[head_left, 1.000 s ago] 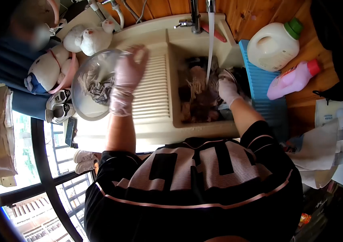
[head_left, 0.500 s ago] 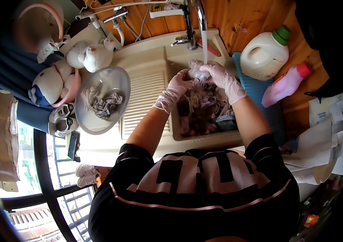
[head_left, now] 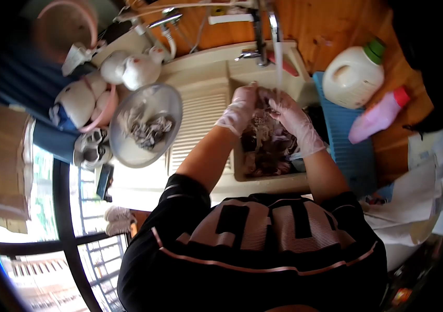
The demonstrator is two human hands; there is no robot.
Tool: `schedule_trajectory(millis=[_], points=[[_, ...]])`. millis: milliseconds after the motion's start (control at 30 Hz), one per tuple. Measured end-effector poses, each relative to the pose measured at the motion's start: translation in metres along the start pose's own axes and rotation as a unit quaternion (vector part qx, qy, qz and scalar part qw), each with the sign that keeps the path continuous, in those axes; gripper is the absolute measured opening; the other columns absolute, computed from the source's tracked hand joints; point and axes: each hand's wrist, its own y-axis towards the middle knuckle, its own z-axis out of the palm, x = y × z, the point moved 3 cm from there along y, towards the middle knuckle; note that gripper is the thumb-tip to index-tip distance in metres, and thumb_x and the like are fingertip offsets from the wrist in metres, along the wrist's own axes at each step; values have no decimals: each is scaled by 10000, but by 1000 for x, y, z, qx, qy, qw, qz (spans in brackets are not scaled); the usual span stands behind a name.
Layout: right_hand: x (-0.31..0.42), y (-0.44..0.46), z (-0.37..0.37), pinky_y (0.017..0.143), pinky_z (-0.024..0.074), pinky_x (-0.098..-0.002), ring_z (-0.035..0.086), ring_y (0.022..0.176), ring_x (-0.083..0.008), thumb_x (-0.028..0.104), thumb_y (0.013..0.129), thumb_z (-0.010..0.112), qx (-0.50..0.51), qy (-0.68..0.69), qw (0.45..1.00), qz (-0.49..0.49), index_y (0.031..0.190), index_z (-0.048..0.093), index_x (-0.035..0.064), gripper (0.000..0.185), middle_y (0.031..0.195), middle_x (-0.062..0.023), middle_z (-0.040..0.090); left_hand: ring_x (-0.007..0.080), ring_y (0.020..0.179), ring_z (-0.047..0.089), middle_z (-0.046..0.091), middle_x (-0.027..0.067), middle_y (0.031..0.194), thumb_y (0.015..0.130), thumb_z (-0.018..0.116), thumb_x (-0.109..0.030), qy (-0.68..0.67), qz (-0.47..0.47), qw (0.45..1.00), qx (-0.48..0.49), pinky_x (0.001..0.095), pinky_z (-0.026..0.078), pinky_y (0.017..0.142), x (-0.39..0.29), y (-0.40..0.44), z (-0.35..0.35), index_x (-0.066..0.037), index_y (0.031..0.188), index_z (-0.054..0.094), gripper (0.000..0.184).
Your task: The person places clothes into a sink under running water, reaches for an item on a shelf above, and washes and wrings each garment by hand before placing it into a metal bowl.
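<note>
Both hands wear thin translucent gloves and meet at the back of the sink basin (head_left: 271, 183). Fingers wrapped round wet cloth (head_left: 266, 96), my left hand (head_left: 243, 106) is at its left side. My right hand (head_left: 291, 118) grips the same cloth from the right, beside the stream of water (head_left: 279, 67) from the tap (head_left: 274, 23). Beneath them a heap of wet, dark and pinkish laundry (head_left: 269, 148) fills the basin. Left of the ribbed washboard (head_left: 198, 122), a clear bowl (head_left: 173, 112) holds crumpled grey cloth (head_left: 151, 132). The cloth between my fingers is blurred.
On the right are a blue ribbed board (head_left: 342, 136), a white bottle with a green cap (head_left: 354, 78) and a pink bottle (head_left: 377, 117). White bird figures (head_left: 140, 72), a plush toy (head_left: 78, 101), small shoes (head_left: 94, 148) and a phone (head_left: 105, 181) are at the left.
My left hand has come from beside the bowl to the basin and taken hold of cloth. My right hand has moved up to the water stream with it. The camera view has shifted slightly.
</note>
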Motion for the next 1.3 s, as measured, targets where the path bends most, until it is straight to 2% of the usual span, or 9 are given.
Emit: schedule_trajectory(millis=[67,100,300,400,533,700,800,1133,1300], points=[[-5,11,-2,781,439,-308,560,908,-157,119,770,687,18,-175,972,-155,1209,475,23,497,1105,-77,581,266,778,636,652,137,833,911,463,-449,278,38,956,-84,316,503,630,27,67,-2,-4,1007,605,477],[1,12,-6,786,447,-303,574,890,-162,93,762,677,-19,-209,969,-133,1189,492,7,473,1056,-83,603,140,1078,508,546,57,1196,914,482,-429,244,18,967,68,239,393,906,27,76,-9,-20,1259,455,536],[52,12,-29,540,455,-231,578,601,-100,60,840,585,-98,-331,934,-87,1028,601,-46,217,827,-69,636,264,923,593,595,147,1127,788,572,-609,39,85,996,9,352,463,817,-12,35,-20,45,1165,530,755],[59,22,-49,539,454,-225,586,617,-107,56,843,582,-181,-279,934,-128,1006,612,-39,191,803,-53,625,226,730,632,653,95,890,837,562,-523,-59,23,997,53,341,537,649,-20,17,-30,-19,1028,573,539],[86,13,-35,595,446,-246,567,699,-101,185,854,597,-152,-41,982,-109,975,632,-9,230,804,-2,628,167,566,592,632,66,761,824,597,-502,131,-4,991,-33,251,514,497,-24,-20,-51,-54,909,613,456],[95,30,8,602,422,-249,515,679,-91,214,849,607,-67,-202,971,-113,995,629,-2,262,802,-6,623,162,721,622,659,85,828,825,628,-458,397,202,892,-76,260,498,658,-21,2,-60,17,964,616,495],[90,42,32,564,403,-238,487,636,-88,193,853,601,-25,-194,966,-172,991,614,-34,265,756,8,589,229,903,630,645,192,991,741,722,-421,275,380,883,26,314,489,782,-26,-9,-24,37,1124,555,620],[120,26,14,596,441,-184,551,679,-77,16,817,614,61,-19,996,-62,1008,608,1,192,832,-19,610,336,901,618,650,191,929,721,672,-411,476,239,846,-36,365,472,806,-8,-12,16,-23,996,637,477],[135,26,-48,699,462,-214,585,773,-99,24,793,629,65,-99,989,-88,1025,612,-14,235,891,-46,630,151,689,599,655,86,778,759,744,-293,127,152,976,92,264,508,606,-19,7,-35,12,927,644,362]])
